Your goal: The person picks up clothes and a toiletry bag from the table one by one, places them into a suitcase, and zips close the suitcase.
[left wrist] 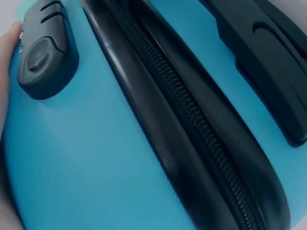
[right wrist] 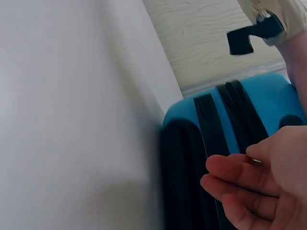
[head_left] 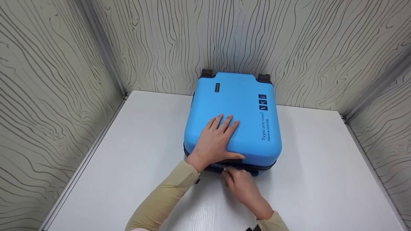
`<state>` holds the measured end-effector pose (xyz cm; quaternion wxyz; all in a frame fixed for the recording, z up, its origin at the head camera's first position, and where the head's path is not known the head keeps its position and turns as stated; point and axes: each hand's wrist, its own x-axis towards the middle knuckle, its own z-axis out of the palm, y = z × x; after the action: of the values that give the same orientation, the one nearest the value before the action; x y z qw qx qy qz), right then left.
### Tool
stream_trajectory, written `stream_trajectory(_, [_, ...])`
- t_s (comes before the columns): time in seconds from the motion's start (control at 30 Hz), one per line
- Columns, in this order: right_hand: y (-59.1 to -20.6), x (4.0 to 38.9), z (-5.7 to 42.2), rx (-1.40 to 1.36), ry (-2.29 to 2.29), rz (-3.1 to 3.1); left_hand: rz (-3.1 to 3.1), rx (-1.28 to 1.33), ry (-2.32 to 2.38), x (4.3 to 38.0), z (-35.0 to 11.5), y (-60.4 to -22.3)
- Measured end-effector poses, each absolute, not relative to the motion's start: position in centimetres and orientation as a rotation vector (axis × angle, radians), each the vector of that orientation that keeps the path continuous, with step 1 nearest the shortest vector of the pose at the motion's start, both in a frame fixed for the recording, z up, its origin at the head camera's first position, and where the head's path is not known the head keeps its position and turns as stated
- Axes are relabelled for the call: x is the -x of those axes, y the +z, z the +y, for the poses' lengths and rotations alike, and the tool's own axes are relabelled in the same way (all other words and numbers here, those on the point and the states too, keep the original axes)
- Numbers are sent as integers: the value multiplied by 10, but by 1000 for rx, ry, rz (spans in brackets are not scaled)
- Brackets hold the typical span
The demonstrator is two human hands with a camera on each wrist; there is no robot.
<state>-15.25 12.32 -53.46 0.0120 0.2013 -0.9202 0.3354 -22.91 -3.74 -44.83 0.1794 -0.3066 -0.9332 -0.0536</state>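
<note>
A light blue hard-shell suitcase (head_left: 237, 106) lies flat on the white table, wheels toward the back wall. My left hand (head_left: 213, 141) rests on its lid with fingers spread, the thumb along the front edge. Below that thumb, my right hand (head_left: 240, 183) pinches a small metal zipper pull (head_left: 224, 168) at the front seam. In the right wrist view, thumb and index finger nearly hide the pull. The left wrist view shows the black zipper (left wrist: 192, 115) running between dark trims, with its teeth meshed along this stretch. A black combination lock (left wrist: 48, 52) sits beside it on the shell.
A black carry handle (left wrist: 268, 67) is fixed on the suitcase's lower half. Behind the suitcase, close to its wheels (head_left: 264, 78), stands a wood-grain patterned wall (head_left: 231, 38). Similar panels flank the white table (head_left: 144, 134) on the left and right.
</note>
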Motion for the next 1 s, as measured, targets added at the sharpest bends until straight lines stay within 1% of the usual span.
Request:
stream_trajectory(0.27, [-539, 158, 99, -702, 1177, -2806, -2630, 885, -185, 230, -38, -449])
stream_trajectory(0.6, [-544, 163, 102, -797, 1174, -2737, -2658, 912, -283, 231, -46, -444])
stream_trajectory(0.8, [-544, 163, 106, -838, 1166, -2735, -2703, 935, -408, 233, -64, -436])
stream_trajectory(1.0, [-543, 155, 118, -847, 1164, -2799, -2748, 926, -570, 235, -90, -433])
